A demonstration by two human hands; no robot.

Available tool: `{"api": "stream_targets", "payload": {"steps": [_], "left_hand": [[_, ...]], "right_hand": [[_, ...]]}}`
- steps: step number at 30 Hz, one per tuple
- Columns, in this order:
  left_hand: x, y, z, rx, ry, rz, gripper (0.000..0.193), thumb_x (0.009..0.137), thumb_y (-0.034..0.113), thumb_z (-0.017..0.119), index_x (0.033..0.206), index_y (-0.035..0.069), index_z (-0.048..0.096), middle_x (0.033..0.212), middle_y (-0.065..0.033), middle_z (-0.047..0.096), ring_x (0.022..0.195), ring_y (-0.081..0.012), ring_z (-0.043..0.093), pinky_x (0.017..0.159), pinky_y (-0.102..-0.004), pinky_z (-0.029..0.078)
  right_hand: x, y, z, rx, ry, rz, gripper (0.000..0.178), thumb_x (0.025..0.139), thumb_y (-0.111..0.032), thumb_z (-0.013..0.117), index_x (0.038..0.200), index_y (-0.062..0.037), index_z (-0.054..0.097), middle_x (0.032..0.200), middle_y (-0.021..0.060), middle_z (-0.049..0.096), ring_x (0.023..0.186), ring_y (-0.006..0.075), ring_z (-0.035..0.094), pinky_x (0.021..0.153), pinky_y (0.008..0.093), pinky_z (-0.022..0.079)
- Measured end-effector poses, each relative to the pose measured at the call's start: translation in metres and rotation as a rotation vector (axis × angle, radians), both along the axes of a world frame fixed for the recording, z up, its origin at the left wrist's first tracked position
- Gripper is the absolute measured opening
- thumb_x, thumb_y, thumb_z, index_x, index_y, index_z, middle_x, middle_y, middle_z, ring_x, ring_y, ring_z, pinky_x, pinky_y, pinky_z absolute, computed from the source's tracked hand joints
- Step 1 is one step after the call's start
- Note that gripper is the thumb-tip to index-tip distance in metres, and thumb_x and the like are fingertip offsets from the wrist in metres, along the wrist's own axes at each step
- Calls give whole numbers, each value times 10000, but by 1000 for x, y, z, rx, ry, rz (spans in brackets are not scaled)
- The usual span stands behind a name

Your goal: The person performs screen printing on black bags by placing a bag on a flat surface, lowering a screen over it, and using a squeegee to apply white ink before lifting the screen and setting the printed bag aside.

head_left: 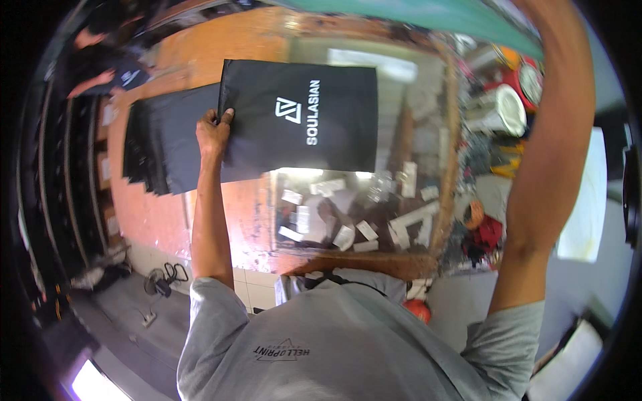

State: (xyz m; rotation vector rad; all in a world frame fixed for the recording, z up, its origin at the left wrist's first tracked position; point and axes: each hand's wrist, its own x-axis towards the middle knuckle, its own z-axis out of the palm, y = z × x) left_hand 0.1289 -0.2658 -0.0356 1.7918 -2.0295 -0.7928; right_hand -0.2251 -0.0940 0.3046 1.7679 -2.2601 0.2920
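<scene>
Passable over glass (418, 137) right of bag (299, 120), up to wooden rim (453, 134) | barred farther right by white tub (509, 110) and right arm (555, 147) | blocked left by left hand (215, 132) and bag stack (170, 134) | strewn across near glass with white scraps (303, 218)

Right forearm (555, 113) cut off by upper edge, black stack (177, 140) partly hidden under printed black sheet (298, 117), co-worker (90, 83) blurred

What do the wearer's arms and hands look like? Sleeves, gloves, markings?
Left hand: no glove, no ring or wristband visible. Right hand: out of frame. Right arm: uncovered below the sleeve. Short grey sleeves on both sides, part of a grey T-shirt with a small dark chest print.
</scene>
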Motion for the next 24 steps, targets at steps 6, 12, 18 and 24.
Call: {"api": "stream_targets", "payload": {"steps": [6,12,18,24], "left_hand": [[139,-64,41,-664,-499,390,504,848,326,801,1245,73,623,1267,-174,635,1211,-399,584,1023,-514,461],[47,64,11,-598,217,-21,225,871,223,797,931,56,660,975,-158,646,969,-370,600,871,-485,462],[-16,159,-45,-368,-21,-75,293,853,335,795,994,98,694,1181,-93,558,1182,-319,485,1014,-519,325],[-3,143,-42,-286,-5,-130,277,794,332,845,961,136,742,1183,-63,558,1166,-292,484,1012,-482,317]], "right_hand": [[-31,-11,-25,-200,-177,168,450,1017,-474,605,1214,-84,712,1069,126,734,986,223,673,930,342,487],[-36,-14,-26,-124,-295,104,489,1015,-504,605,1288,-111,705,1148,138,744,1051,231,686,974,338,486],[16,10,-15,-185,-208,86,356,1005,-362,608,1071,-28,713,961,182,735,890,335,689,823,422,522],[25,14,-10,-70,-225,23,371,991,-407,602,1027,-52,704,969,214,721,926,409,675,811,479,511]]}}
